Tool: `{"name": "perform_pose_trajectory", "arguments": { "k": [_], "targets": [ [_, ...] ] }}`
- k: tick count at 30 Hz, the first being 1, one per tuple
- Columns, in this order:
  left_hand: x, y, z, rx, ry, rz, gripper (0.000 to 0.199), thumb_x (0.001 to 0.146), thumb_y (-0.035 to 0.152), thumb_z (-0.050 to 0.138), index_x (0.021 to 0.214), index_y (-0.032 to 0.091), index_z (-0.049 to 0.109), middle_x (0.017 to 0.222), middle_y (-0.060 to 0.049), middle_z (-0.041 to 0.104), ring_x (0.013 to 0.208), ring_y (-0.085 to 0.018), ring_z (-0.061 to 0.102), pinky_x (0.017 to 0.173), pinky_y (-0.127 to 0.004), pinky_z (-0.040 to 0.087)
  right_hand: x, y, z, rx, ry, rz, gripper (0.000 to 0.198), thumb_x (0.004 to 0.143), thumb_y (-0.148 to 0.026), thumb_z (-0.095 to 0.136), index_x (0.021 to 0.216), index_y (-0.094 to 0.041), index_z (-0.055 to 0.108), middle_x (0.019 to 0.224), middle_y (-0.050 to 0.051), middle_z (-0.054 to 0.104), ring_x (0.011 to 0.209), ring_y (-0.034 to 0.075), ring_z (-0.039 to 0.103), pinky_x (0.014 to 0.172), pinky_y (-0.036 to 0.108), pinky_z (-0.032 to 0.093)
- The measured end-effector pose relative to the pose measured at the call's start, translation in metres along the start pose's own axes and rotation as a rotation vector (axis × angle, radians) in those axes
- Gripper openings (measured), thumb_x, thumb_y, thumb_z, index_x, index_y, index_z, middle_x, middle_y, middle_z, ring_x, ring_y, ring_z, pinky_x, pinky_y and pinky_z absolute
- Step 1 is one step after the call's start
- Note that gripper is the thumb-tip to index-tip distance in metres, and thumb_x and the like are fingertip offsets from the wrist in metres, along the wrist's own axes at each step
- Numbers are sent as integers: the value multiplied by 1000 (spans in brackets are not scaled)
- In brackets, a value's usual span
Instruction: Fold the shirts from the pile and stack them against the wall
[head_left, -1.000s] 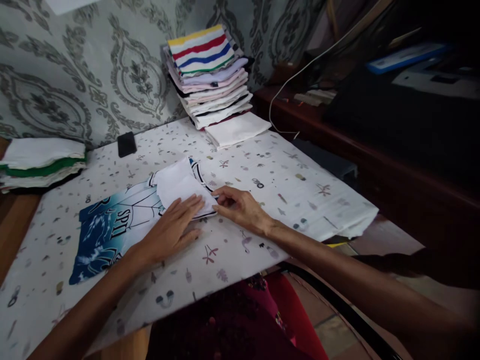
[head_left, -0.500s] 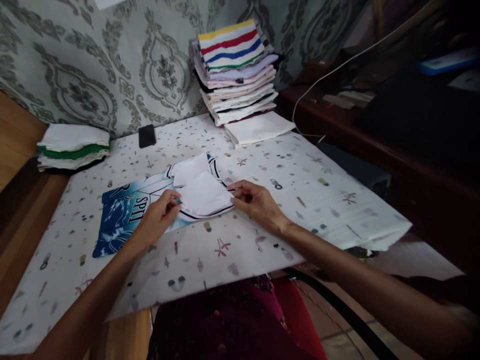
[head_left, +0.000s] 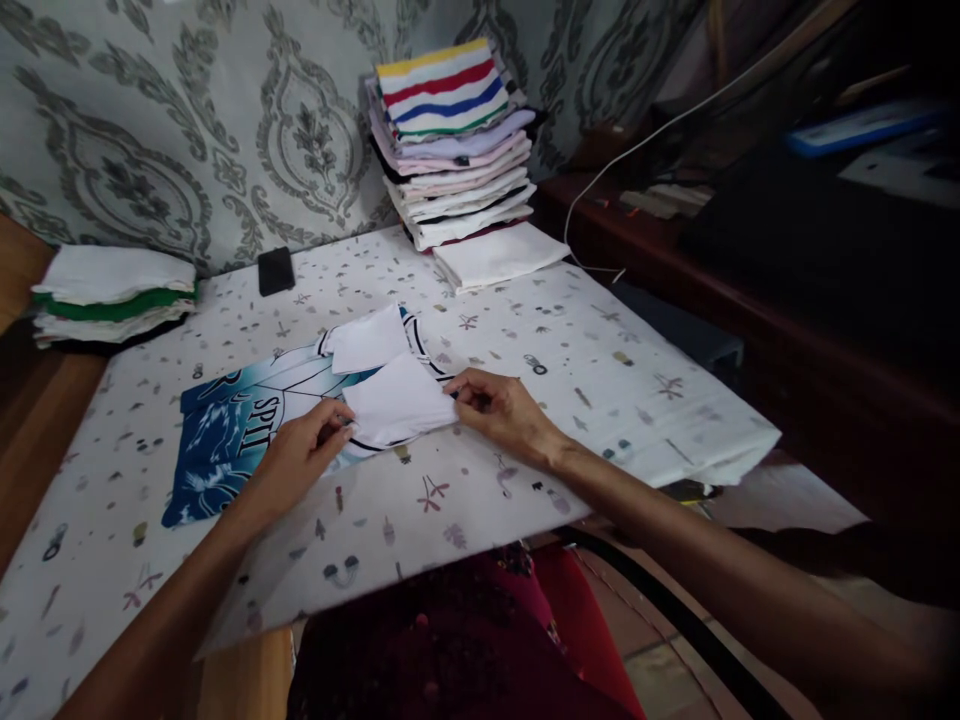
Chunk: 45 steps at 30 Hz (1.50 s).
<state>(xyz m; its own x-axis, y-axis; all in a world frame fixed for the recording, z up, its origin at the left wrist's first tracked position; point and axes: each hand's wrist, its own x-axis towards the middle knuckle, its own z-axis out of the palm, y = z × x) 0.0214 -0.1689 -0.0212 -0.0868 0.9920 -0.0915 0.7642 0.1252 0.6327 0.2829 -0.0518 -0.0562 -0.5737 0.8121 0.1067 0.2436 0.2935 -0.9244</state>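
Shirt [head_left: 217, 440], blue and white with black lettering: one, lying folded on the table [head_left: 645, 400], between the middle and the near edge, its blue end toward the left edge. Two white panels [head_left: 394, 400] lie on its upper part, toward the right edge.

Hands, two, both yours. Your left hand [head_left: 311, 440]: thumb and fingers pinching the left end of the nearer panel. Your right hand [head_left: 502, 410]: thumb and forefinger pinching the shirt's rim at its right end.

Stacks of folded garments, two. Tall stack [head_left: 446, 90]: at the far edge, toward the far right corner, one striped piece uppermost; you cannot count its layers surely. Low stack [head_left: 112, 275]: at the far left corner, one white piece on top, one green below.

White folded cloth [head_left: 502, 255]: one, just before the tall stack. Black phone [head_left: 277, 271]: one, near the far edge, between the stacks. White cable [head_left: 592, 268]: one, beside the right edge, by the far corner.
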Motion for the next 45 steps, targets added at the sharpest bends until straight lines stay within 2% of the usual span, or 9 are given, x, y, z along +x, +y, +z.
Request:
{"name": "perform_pose_trajectory", "arguments": {
  "k": [8, 16, 22, 25, 28, 34, 38, 41, 45],
  "targets": [
    [-2, 4, 0, 63, -36, 26, 23, 88, 43, 51, 89, 23, 61, 74, 1, 66, 65, -15, 56, 59, -25, 39, -2, 2, 0, -263, 26, -93, 24, 77, -13, 57, 95, -23, 69, 81, 2, 65, 74, 16, 57, 68, 31, 47],
    [-2, 3, 4, 101, -21, 18, 20, 88, 40, 52, 93, 23, 62, 79, 1, 68, 66, -16, 57, 62, -27, 38, -1, -16, 8, -560, 32, -311, 19, 84, -12, 53, 92, -19, 69, 95, 10, 64, 96, 26, 58, 84, 41, 51],
    [-4, 7, 1, 148, -17, 36, 21, 89, 40, 50, 100, 24, 59, 75, 1, 65, 64, -17, 56, 61, -28, 36, 32, -45, 62, -586, -282, -503, 29, 91, -5, 45, 106, -14, 68, 120, 15, 64, 113, 25, 59, 99, 42, 49],
    [-12, -3, -12, 151, -81, 44, 24, 89, 42, 51, 104, 25, 57, 72, 3, 61, 64, -17, 55, 61, -28, 36, 45, -38, 84, -648, -358, -506, 30, 97, -15, 47, 121, -11, 63, 136, 19, 58, 127, 29, 54, 108, 49, 43],
    [-26, -22, -37, 172, -153, 4, 23, 88, 45, 55, 97, 25, 59, 69, 3, 60, 64, -17, 54, 59, -27, 35, 48, -23, 92, -664, -325, -492, 38, 101, -27, 47, 135, -15, 55, 149, 17, 49, 141, 31, 42, 116, 53, 34],
    [-60, -66, -82, 175, -218, -84, 30, 85, 52, 61, 91, 24, 66, 77, 1, 61, 71, -17, 56, 62, -26, 40, 47, -11, 93, -619, -307, -477, 41, 103, -38, 42, 138, -21, 54, 151, 12, 49, 145, 28, 37, 119, 53, 31],
    [-72, -82, -89, 176, -140, -62, 33, 81, 53, 65, 96, 24, 67, 97, -3, 63, 86, -20, 58, 73, -28, 45, 47, -13, 95, -632, -293, -465, 42, 103, -39, 39, 139, -21, 53, 151, 12, 49, 145, 28, 37, 119, 54, 31],
    [-74, -89, -91, 149, -168, -140, 29, 82, 50, 64, 94, 24, 66, 84, 0, 61, 74, -17, 55, 64, -26, 42, 47, -13, 96, -633, -291, -458, 43, 103, -39, 39, 139, -21, 53, 151, 13, 49, 144, 28, 39, 119, 54, 31],
    [-77, -93, -99, -2, -186, -186, 28, 80, 48, 63, 73, 21, 60, 68, 2, 52, 63, -14, 47, 59, -24, 37, 46, -14, 94, -595, -293, -436, 43, 102, -39, 39, 138, -20, 54, 150, 14, 50, 143, 30, 40, 118, 53, 33]
  ]
}}
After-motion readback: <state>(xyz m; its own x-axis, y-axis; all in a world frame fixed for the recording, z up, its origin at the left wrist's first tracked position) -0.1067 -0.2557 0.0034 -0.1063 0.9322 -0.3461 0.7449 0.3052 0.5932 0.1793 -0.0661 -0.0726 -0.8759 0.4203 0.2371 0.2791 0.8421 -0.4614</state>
